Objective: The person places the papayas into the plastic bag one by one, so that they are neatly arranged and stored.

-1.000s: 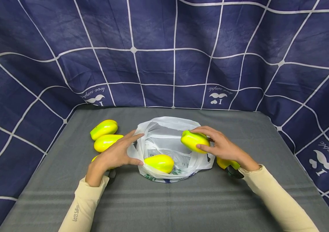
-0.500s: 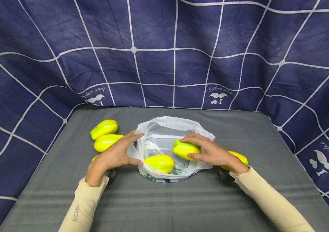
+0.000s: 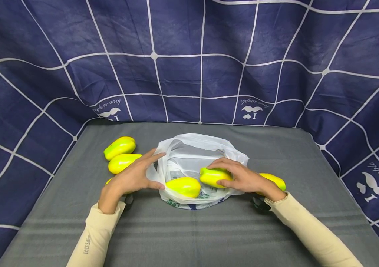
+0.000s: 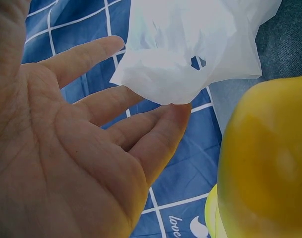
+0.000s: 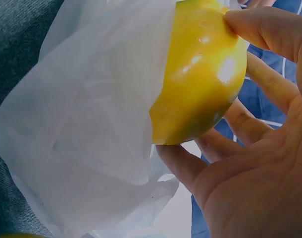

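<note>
A white plastic bag (image 3: pixel 196 139) lies mouth-open in the middle of the table. One glossy yellow-green papaya (image 3: pixel 185 187) rests inside it at the front left. Within the bag's mouth, to the right, my right hand (image 3: pixel 239 175) grips a second papaya (image 3: pixel 211 177) between thumb and fingers; the right wrist view shows this papaya (image 5: pixel 203 74) partly behind the white plastic (image 5: pixel 101 114). At the bag's left rim, my left hand (image 3: pixel 132 178) touches the plastic with fingers spread and fairly straight. In the left wrist view its fingertips meet the bag's edge (image 4: pixel 166 79).
Two papayas lie at the left, one farther back (image 3: pixel 120 147) and one nearer (image 3: pixel 122 163); another (image 3: pixel 108 181) is mostly hidden behind my left hand. At the right, a papaya (image 3: pixel 274 180) sits partly behind my right wrist. A dark-blue checked cloth (image 3: pixel 176 74) walls the grey table (image 3: pixel 189 237).
My right hand has carried its papaya leftward and lower, from the bag's right rim into the mouth beside the other papaya. My left hand has stayed at the left rim.
</note>
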`<state>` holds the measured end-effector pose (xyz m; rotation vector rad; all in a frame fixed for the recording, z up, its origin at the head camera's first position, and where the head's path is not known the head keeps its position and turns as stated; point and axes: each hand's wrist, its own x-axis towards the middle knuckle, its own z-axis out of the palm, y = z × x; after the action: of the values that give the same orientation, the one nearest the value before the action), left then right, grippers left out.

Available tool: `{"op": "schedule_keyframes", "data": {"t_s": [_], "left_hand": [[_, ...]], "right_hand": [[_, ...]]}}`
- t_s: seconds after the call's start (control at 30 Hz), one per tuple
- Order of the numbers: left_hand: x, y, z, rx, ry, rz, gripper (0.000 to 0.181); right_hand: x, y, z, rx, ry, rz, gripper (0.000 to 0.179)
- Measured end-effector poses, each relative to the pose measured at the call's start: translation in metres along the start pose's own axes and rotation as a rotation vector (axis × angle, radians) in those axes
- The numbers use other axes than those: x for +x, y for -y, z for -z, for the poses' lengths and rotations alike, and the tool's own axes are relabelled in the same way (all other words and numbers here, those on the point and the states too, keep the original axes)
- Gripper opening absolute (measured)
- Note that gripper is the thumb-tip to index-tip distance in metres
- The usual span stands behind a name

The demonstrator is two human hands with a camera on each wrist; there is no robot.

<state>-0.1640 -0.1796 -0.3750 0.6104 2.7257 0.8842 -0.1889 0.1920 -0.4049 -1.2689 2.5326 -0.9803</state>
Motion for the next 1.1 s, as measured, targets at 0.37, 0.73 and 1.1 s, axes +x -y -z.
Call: {"op": "schedule_keyframes", "data": {"t_s": [0.37,0.73,1.1], "left_hand": [[0.0003,-0.0007,0.0015,-0.004,-0.001,-0.005,0.102],[-0.0001,0.0005,-0.0007,-0.013,0.006,0.010,0.102],[0.0000,0.0002,-0.0004,-0.003,0.003,0.006,0.102]], "right_hand": [[-0.0008,-0.0001,0.0004,-0.011,0.041,-0.013,0.053],[-0.0022,0.0010,0.0001,-0.005,0.090,-0.021,0.050],[-0.0011,0.0018,0.0006,0.012,0.143,0.024,0.047]]}}
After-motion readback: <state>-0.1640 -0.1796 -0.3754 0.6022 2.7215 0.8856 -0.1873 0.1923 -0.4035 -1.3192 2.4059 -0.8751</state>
